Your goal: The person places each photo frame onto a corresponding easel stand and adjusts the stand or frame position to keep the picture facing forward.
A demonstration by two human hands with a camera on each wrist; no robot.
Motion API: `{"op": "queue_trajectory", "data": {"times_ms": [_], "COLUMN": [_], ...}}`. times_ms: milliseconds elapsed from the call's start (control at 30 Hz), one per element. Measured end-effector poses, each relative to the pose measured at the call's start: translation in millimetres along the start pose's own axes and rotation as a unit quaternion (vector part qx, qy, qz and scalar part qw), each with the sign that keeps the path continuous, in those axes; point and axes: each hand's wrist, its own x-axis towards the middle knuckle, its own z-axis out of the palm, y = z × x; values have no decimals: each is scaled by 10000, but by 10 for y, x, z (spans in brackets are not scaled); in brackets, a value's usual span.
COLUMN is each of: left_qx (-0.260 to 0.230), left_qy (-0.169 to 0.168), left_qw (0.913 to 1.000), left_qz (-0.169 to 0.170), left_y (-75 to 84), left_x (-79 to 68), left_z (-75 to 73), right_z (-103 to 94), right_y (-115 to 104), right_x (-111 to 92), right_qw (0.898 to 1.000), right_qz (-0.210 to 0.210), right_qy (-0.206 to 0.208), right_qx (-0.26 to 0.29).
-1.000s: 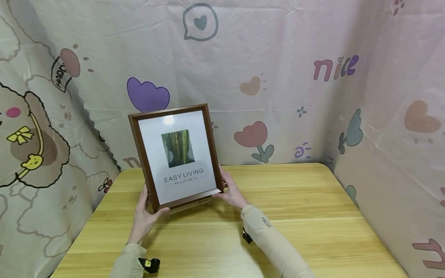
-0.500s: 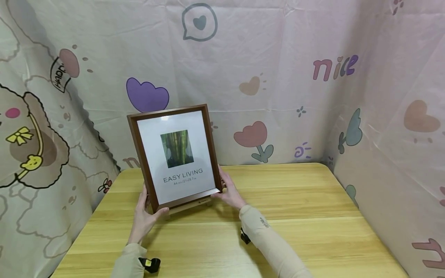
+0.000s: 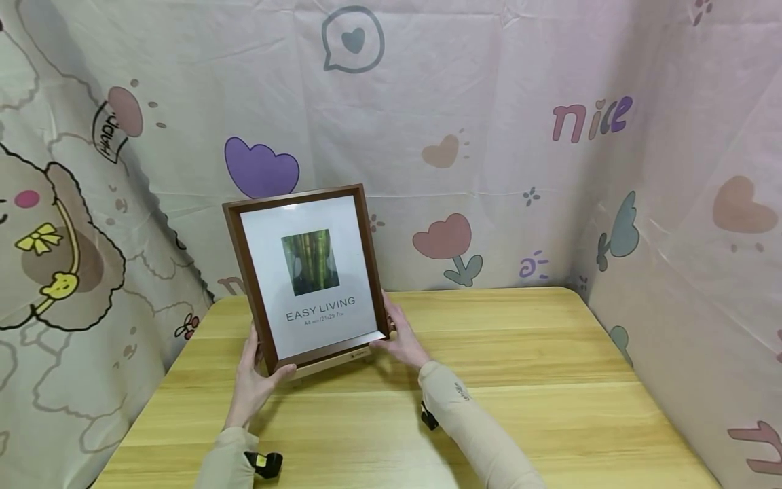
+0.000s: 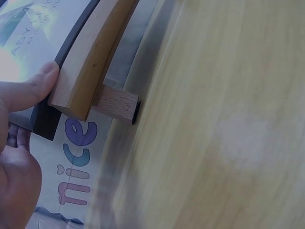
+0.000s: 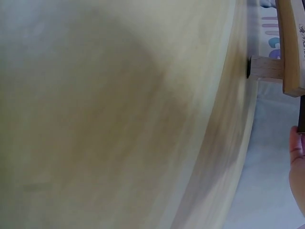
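Observation:
A brown picture frame (image 3: 314,265) with a white "EASY LIVING" insert stands leaning back, turned slightly, at the left of the table. Along its bottom edge runs the light wooden ledge of a stand (image 3: 332,364), whose short foot (image 4: 116,102) shows in the left wrist view. My left hand (image 3: 251,390) grips the frame's lower left corner, thumb in front and fingers behind. At the lower right corner my right hand (image 3: 404,339) holds the other side. In the right wrist view only part of that hand (image 5: 298,167) appears, beside the dark frame corner. The stand's back is hidden.
The wooden table (image 3: 519,387) extends to the right and in front of the frame. A printed cloth (image 3: 489,88) hangs behind and along both sides, close to the table's back edge. Dark wrist cameras (image 3: 265,466) sit on both sleeves.
The frame and my right hand have shifted very slightly left in the head view. A little more of the stand's ledge shows below the frame. Both hands keep their hold.

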Motion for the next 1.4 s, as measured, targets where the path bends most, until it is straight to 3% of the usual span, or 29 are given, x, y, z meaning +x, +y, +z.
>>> {"op": "queue_trajectory", "data": {"times_ms": [467, 633, 800, 1133, 1267, 1400], "left_qx": [-618, -792, -941, -283, -106, -41], "left_qy": [-102, -123, -247, -499, -393, -233], "left_qw": [9978, 9945, 9888, 9884, 9888, 9896], "left_qz": [-225, -680, -1129, -1408, -1434, -1418], "left_y": [20, 26, -4, -46, -29, -14], "left_x": [18, 8, -23, -91, -92, -101], "left_z": [-19, -26, -27, -5, -4, -7], "right_z": [8, 33, 62, 113, 125, 70], "right_y": [-38, -32, 2, -15, -40, -235], "right_x": [6, 4, -59, -111, -116, -169], "right_qw": [9995, 9988, 9951, 9895, 9880, 9894], "right_qz": [252, 376, 800, 799, 745, 781], "right_qy": [-72, -33, -27, -93, -13, 24], "right_qx": [196, 324, 585, 1197, 1354, 1223]}}
